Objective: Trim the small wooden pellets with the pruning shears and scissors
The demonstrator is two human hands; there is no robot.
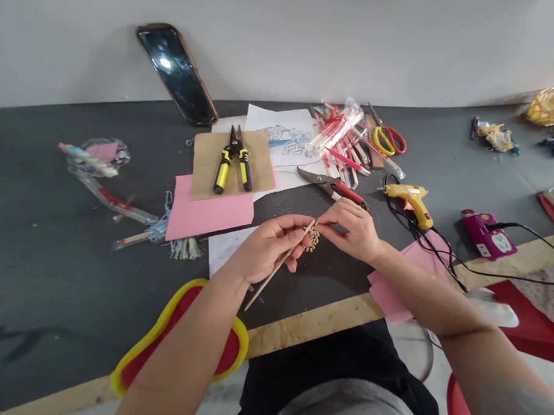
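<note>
A thin pale wooden stick [276, 270] slants from the lower left up to my fingertips. My left hand [278, 244] pinches it between thumb and fingers near its upper end. My right hand [351, 229] is closed with its thumb and index fingertip together, right at the stick's upper tip; whatever lies between those fingertips is too small to make out. Just behind and below the tip, between my hands, is a cluster of small tan wooden pieces [312, 239], partly covered by my left fingers.
Pruning shears [322, 180] lie beyond my hands, with yellow-black cutters [233, 160] on brown card [261, 171]. Red-and-white wrapped sticks [338, 137], scissors [388, 139] and a corded yellow glue gun [409, 198] are further right. A phone [177, 74] leans against the wall.
</note>
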